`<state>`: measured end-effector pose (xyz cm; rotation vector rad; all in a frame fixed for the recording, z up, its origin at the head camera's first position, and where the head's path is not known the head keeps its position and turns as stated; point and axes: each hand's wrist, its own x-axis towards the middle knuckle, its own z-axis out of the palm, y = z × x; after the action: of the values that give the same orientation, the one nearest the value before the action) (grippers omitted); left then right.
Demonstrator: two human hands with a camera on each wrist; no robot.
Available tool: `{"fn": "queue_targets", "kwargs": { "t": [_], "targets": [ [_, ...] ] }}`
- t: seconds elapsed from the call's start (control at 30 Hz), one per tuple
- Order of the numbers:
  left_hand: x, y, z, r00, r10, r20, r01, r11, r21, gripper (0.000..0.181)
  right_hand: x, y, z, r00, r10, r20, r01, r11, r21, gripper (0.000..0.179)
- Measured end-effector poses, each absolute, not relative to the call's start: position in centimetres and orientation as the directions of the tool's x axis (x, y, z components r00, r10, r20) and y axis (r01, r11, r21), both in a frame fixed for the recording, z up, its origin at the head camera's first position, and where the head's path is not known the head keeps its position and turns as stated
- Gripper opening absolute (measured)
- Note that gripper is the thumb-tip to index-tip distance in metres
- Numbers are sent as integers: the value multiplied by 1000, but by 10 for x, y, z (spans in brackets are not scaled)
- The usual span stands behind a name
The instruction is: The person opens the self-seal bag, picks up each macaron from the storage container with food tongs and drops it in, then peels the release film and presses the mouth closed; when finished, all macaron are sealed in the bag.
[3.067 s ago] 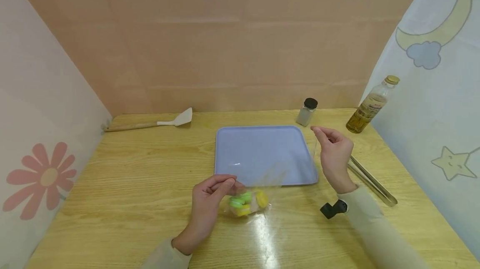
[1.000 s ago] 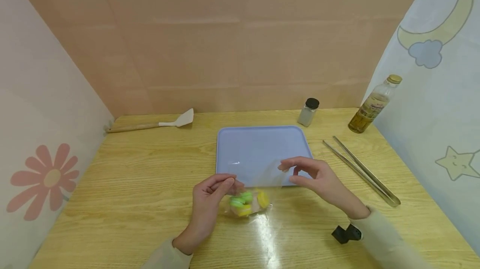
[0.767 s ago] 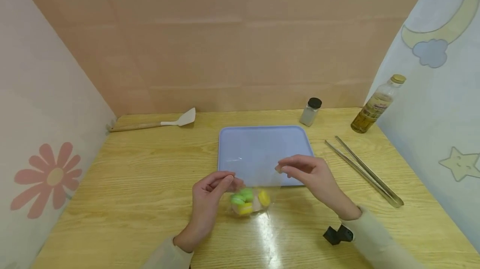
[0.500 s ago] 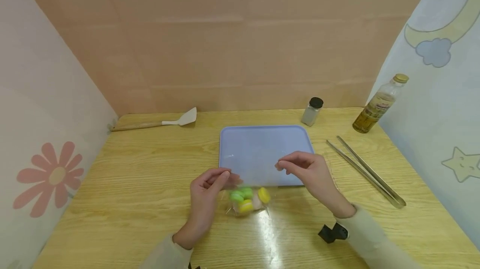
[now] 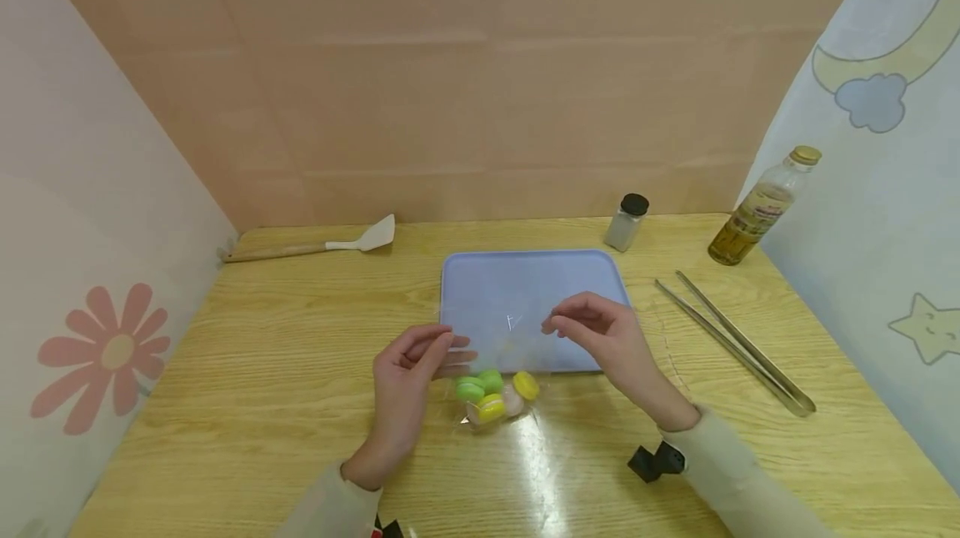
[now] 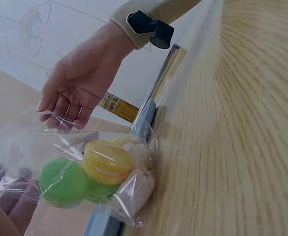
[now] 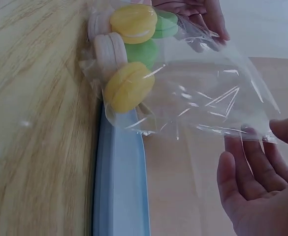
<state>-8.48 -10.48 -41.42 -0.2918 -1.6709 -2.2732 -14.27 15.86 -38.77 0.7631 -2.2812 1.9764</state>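
A clear plastic bag (image 7: 193,93) of macarons stands between my hands in front of the tray. Green macarons (image 6: 63,183), yellow macarons (image 7: 133,86) and pale pinkish macarons (image 7: 111,51) are gathered at its bottom, near the tabletop. On one side my left hand (image 5: 405,384) pinches the bag's upper edge, several fingers showing through the film. On the other side my right hand (image 5: 607,338) holds the opposite upper edge between thumb and fingers. The exact contact is hard to see through the clear film.
Behind the bag lies a blue tray (image 5: 525,279). Metal tongs (image 5: 742,354) and a thin clear strip (image 5: 670,359) are at the right. A small black-lidded jar (image 5: 626,225), an oil bottle (image 5: 757,213) and a spatula (image 5: 322,248) stand or lie along the back.
My right hand, raised high at the right earlier, has come down and left to the bag's edge. The thin strip now lies at the right. Both hands have lately shifted slightly up and left.
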Motion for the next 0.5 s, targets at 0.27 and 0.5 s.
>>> {"fn": "queue_targets", "kwargs": {
  "t": [0.27, 0.5],
  "targets": [
    [-88, -110, -414, -932, -149, 330, 353, -179, 918, 16, -150, 154, -389, -887, -322, 331, -377, 94, -921, 9],
    [-91, -118, -409, -908, -138, 395, 410, -109, 905, 13, -151, 157, -377, -853, -340, 396, -447, 85, -891, 7]
  ]
}}
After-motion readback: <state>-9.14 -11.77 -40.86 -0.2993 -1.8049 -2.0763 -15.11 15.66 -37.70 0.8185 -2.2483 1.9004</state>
